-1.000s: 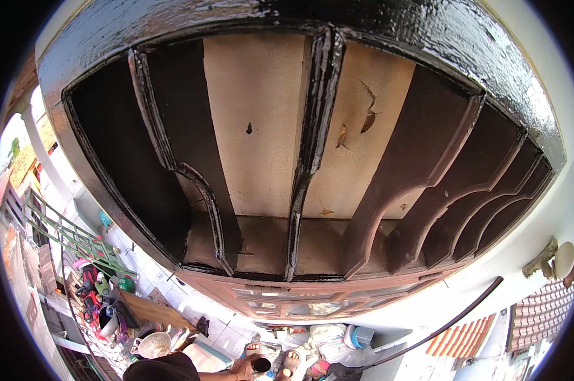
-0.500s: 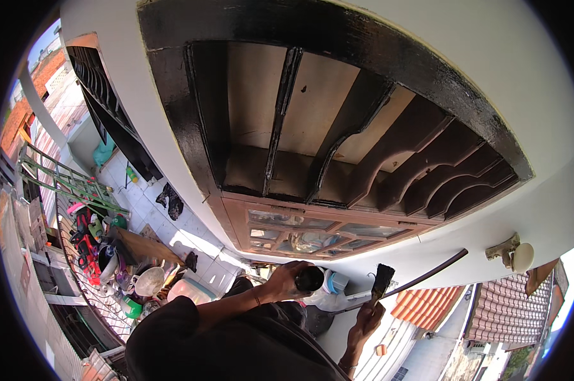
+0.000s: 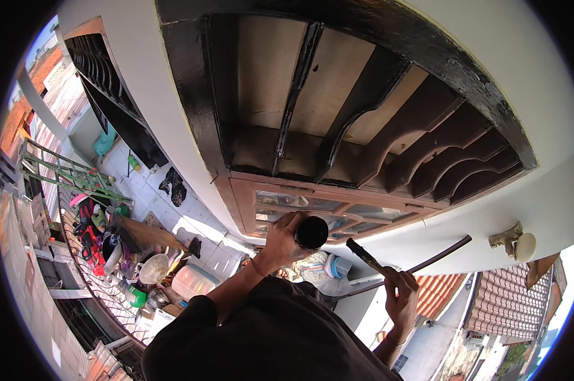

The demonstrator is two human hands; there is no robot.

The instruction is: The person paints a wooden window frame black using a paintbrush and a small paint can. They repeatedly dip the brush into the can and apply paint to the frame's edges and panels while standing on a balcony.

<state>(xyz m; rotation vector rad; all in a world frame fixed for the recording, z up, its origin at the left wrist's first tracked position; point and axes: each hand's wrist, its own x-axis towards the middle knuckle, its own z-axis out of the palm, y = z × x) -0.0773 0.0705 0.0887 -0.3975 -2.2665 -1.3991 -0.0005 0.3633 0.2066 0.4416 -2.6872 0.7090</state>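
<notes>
My left hand (image 3: 278,242) is wrapped round a small paint container (image 3: 313,233); its round top looks black, and I cannot make out the level inside. My right hand (image 3: 401,297) grips a paintbrush (image 3: 366,256) with dark bristles pointing up and left, just right of the container and apart from it. Above both hands is a wooden vent frame (image 3: 184,70), glossy black on its left and upper parts. Its left slats (image 3: 298,89) are black, while the curved slats (image 3: 420,120) further right are still brown.
Below the vent runs a brown glazed window (image 3: 242,197) in a white wall. A wall lamp (image 3: 524,246) sits at right, near a dark rod (image 3: 442,253). On the left are a green ladder (image 3: 77,174), a plastic box (image 3: 193,281) and household clutter beside a railing; tiled roofs (image 3: 504,306) lie beyond.
The container in my left hand has risen towards the window. My right hand has moved up and right, and the brush has tilted left towards the container. The view has shifted slightly.
</notes>
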